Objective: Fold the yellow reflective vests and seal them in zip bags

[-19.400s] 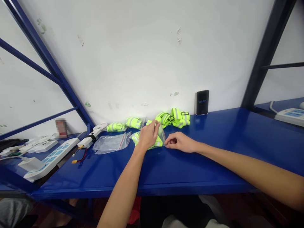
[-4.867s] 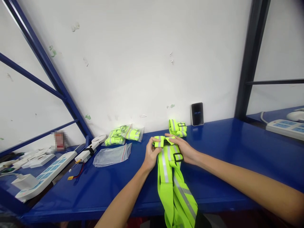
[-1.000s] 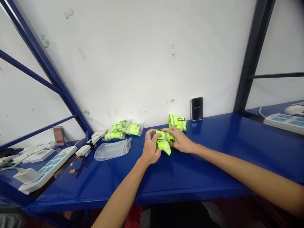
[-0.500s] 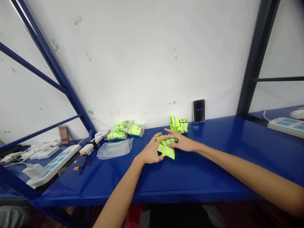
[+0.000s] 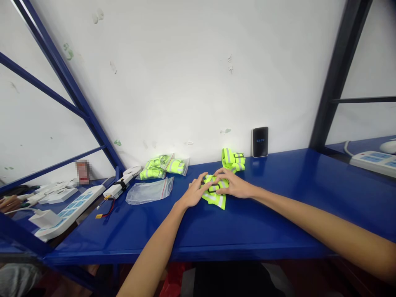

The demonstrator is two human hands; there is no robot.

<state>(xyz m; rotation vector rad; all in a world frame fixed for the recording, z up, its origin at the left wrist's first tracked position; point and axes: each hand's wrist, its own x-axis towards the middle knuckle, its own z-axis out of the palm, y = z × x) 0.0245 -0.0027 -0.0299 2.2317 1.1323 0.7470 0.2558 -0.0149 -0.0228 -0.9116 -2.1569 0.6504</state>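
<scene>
While the left hand (image 5: 194,192) and right hand (image 5: 234,185) partly hide the yellow strap bundle (image 5: 214,198) from me, another person's hand (image 5: 10,203) is cut off at the left edge. A blue table (image 5: 247,227) meets a scuffed white wall (image 5: 185,74). Below frame centre, the bundle lies under both hands: left spread, right curled, whether gripping I cannot tell.
</scene>
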